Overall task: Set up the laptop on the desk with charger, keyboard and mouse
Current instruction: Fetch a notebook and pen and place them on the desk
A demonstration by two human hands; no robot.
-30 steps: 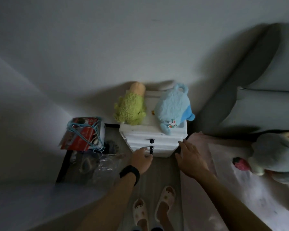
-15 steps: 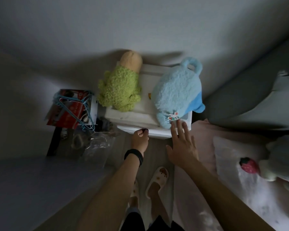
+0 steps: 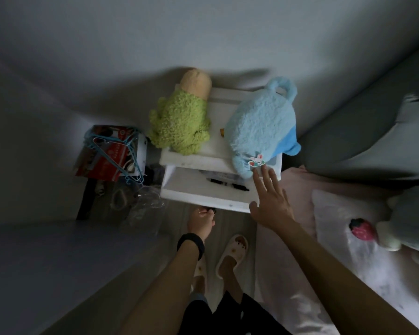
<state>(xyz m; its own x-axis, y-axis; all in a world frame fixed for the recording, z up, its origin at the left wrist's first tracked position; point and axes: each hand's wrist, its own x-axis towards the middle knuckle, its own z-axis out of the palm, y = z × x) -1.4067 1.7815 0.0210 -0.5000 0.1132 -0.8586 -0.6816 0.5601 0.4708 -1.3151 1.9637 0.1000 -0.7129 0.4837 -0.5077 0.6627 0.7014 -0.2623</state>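
**Dim bedroom corner: drawer open, no laptop gear in sight**

Grey wall (image 3: 203, 32) fills the top of the head view, and a bed (image 3: 300, 274) with a pale pink sheet runs down the right side. Between them stands a white nightstand (image 3: 203, 160). On top of it sit a blue plush toy (image 3: 261, 124) and a green plush toy (image 3: 179, 124). A red box (image 3: 102, 163) draped with blue hangers (image 3: 111, 146) sits just to its left.

The top drawer (image 3: 186, 184) stands open. The right hand (image 3: 271, 201) reaches over its right front corner, fingers straight and spread, holding nothing. The fingertips are near the blue toy's foot. The left hand (image 3: 202, 222) is below the drawer front, its fingers pinched on the small dark knob (image 3: 209, 210).

Inside the drawer lies a black pen (image 3: 228, 184) and something pale behind it, too dim to name. The laptop, charger, keyboard and mouse appear nowhere in this view.

If a charger or mouse lies further back, it is likely light, with a limp cable that snags. It is best taken by the brick or body, not by the cord. The blue toy overhangs the drawer's right rear and could block a reach there or be knocked off.
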